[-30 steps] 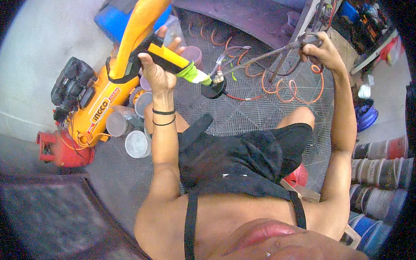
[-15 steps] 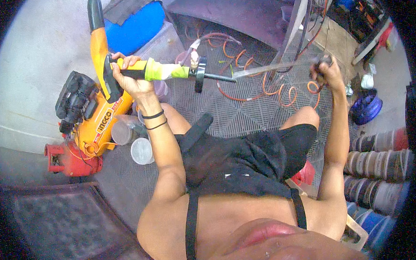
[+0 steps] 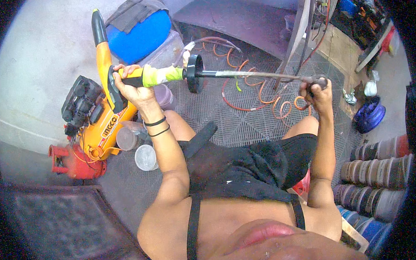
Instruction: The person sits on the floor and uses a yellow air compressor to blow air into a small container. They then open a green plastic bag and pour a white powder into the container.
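Observation:
My left hand (image 3: 135,91) is wrapped around the grip of a yellow-and-black long-handled tool (image 3: 103,55). Lime-green wrapping (image 3: 162,75) covers part of its shaft, followed by a black disc (image 3: 195,74) and a black tube. From the tube a thin pale rod (image 3: 261,75) runs across to the right. My right hand (image 3: 319,95) is closed around a dark handle (image 3: 317,81) at the rod's far end. Rod and tube lie nearly in line, roughly level in front of my knees. Whether the rod sits inside the tube I cannot tell.
A yellow air compressor (image 3: 108,129) and a red gas cylinder (image 3: 81,164) stand at left, near lidded tubs (image 3: 146,158). Orange coiled hose (image 3: 266,98) lies on the grated floor mat. Stacked round containers (image 3: 374,174) line the right. A blue cushion (image 3: 143,38) is behind.
My right hand has come down and slightly left, bringing the rod from a blurred upward slant nearly into line with the tube. My left hand keeps its grip on the tool.

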`<state>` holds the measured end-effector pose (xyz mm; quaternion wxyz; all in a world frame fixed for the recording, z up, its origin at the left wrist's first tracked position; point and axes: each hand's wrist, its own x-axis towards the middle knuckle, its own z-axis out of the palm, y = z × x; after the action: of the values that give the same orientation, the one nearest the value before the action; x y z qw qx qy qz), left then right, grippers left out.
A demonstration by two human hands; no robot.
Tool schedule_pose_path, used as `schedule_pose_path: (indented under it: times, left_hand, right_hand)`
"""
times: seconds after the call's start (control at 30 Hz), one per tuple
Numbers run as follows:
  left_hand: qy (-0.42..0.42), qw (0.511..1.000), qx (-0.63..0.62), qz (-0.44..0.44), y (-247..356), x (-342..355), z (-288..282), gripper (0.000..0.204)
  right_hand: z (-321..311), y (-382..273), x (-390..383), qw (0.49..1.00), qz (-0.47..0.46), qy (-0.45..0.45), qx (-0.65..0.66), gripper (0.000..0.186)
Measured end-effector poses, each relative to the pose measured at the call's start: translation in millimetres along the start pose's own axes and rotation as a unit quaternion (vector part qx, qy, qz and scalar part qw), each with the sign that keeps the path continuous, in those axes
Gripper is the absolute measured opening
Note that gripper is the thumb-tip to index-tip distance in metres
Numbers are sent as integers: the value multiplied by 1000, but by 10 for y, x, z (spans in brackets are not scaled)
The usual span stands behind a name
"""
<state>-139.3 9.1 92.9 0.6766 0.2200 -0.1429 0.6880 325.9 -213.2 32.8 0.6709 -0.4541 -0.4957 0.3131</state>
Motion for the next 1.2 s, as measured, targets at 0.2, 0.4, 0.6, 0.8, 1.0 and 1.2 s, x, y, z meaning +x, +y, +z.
schedule_pose_path:
  times: [0.2,0.4,0.6,0.8,1.0,1.2]
  left_hand:
    - [3,1000,-10,21,51,27,-26,14]
    - [-11,1000,0,17,86,46,4,15]
    - [-29,1000,-3,-6,77,29,96,15]
    - [-10,1000,12,6,112,29,64,15]
    - [7,1000,-10,19,-48,38,124,12]
    - [45,997,34,52,-157,-21,258,10]
  right_hand:
    - [-402,105,-135,1000,-15,-5,21,56]
    - [-339,86,-125,1000,-5,-8,-14,53]
    - [-264,11,-127,1000,-9,-3,-8,53]
    - [-123,-126,-110,1000,3,-21,4,52]
    - [444,-186,-127,999,26,-2,-36,22]
    - [390,-150,-129,999,25,-36,-18,38]
